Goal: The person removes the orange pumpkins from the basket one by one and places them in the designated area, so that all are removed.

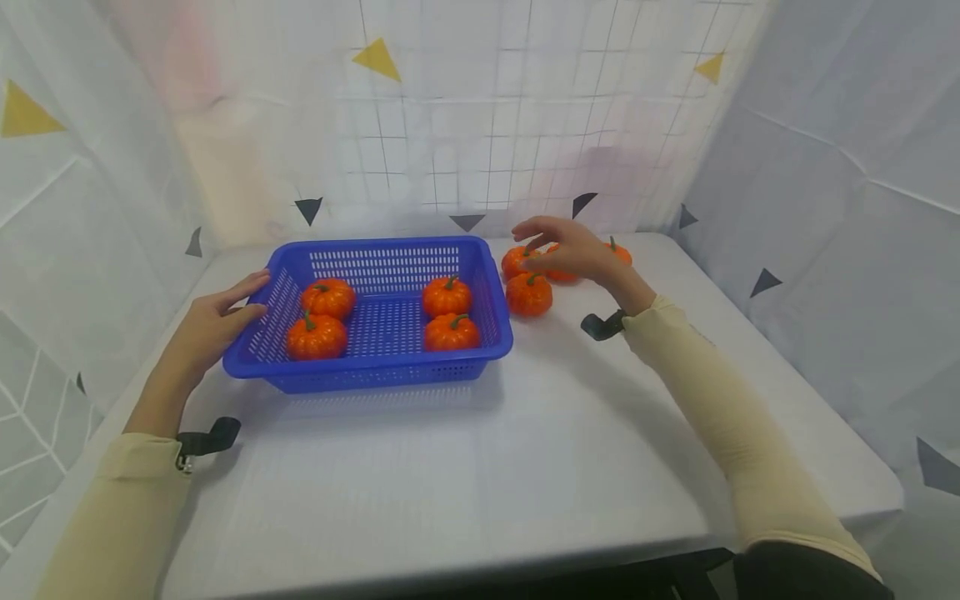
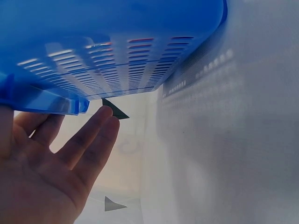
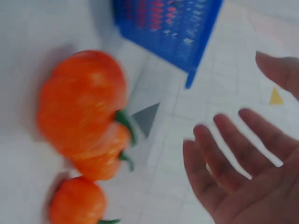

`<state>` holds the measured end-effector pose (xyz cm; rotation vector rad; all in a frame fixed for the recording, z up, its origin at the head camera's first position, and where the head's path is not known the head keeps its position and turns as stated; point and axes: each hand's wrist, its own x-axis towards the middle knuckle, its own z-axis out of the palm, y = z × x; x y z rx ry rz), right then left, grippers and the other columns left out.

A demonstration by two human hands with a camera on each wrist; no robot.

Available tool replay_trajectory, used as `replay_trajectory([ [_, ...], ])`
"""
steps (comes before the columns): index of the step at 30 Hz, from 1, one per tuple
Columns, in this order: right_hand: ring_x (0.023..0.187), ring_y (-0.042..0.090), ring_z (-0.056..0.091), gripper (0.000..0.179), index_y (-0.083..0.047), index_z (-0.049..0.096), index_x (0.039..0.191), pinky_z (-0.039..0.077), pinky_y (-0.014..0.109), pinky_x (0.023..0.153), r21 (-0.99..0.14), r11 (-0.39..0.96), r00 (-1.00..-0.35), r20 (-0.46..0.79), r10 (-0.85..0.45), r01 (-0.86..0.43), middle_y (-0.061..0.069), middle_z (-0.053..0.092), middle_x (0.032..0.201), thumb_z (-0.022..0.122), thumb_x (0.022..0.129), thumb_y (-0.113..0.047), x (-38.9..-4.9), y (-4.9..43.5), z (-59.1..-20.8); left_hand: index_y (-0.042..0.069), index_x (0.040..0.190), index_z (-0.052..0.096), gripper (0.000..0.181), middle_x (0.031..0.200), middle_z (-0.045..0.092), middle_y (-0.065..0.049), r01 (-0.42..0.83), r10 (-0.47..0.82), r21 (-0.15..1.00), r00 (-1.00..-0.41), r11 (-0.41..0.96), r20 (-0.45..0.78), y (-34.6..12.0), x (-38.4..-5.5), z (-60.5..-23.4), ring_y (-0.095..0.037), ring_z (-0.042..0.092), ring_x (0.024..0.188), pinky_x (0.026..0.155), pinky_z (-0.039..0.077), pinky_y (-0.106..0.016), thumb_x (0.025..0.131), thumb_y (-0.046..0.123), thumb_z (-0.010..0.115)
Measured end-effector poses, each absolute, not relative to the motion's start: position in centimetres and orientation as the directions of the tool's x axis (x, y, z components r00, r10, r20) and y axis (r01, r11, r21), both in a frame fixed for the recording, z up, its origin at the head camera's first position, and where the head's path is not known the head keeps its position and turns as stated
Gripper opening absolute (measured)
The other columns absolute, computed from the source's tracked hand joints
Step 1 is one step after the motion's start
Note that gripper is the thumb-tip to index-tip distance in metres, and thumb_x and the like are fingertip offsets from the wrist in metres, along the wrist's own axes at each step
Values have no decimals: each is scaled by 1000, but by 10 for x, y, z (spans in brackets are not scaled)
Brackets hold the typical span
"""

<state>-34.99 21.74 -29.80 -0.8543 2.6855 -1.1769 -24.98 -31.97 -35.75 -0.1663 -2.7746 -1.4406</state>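
A blue plastic basket (image 1: 382,362) with slotted walls stands on the table. Inside it sit small orange pumpkins with green stems: two at the left, including a front one (image 1: 317,337), and two at the right, including a front one (image 1: 452,332). My left hand (image 1: 206,329) is at the basket's left rim, fingers extended along it; the left wrist view shows the palm (image 2: 44,182) and loosely spread fingers beside the rim. To the right of the basket, my right hand (image 1: 573,250) hovers over several more pumpkins (image 1: 529,295), fingers apart and nothing between them.
A white cloth covers the table (image 1: 465,467). White sheeting with grid lines and yellow and black triangles forms the back wall (image 1: 465,108); more sheeting stands at both sides. The loose pumpkins (image 3: 81,105) lie close to the basket's right side.
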Motion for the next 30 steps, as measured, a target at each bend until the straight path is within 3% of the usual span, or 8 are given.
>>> replay_trajectory([
  [3,122,30,63,51,-10,62,142,54,49,100,-747,464,-778,113,-617,-476,8,63,138,78,94,-19,-351,205,-287,24,165,30,62,171,19,-8,103,92,813,-994,573,61,-319,-249,-357,-46,20,152,113,28,-69,109,37,54],
  [8,124,36,63,47,-6,63,140,58,48,94,-830,302,-622,68,-780,-470,12,64,138,74,95,-7,-358,178,-274,23,164,30,62,171,19,-8,104,88,813,-994,573,65,-320,-247,-356,-47,20,152,113,28,-69,109,38,53],
  [20,131,30,57,51,0,60,142,53,49,103,-841,286,-379,-106,-919,-459,10,62,141,62,93,13,-394,125,-259,25,165,30,61,171,18,-7,83,70,815,-996,574,52,-323,-246,-358,-46,19,153,113,28,-69,110,37,53],
  [24,136,35,51,56,2,58,144,49,53,106,-871,298,-335,-167,-927,-390,12,58,145,61,90,16,-406,113,-270,25,164,30,61,171,19,-7,77,64,819,-997,568,49,-322,-247,-360,-45,20,153,114,28,-68,109,37,54],
  [30,144,43,39,59,0,58,145,44,56,110,-888,338,-319,-237,-918,-313,9,56,149,59,90,20,-412,108,-287,25,164,31,62,171,19,-7,84,88,831,-995,551,42,-317,-250,-362,-44,19,153,115,28,-67,109,37,55],
])
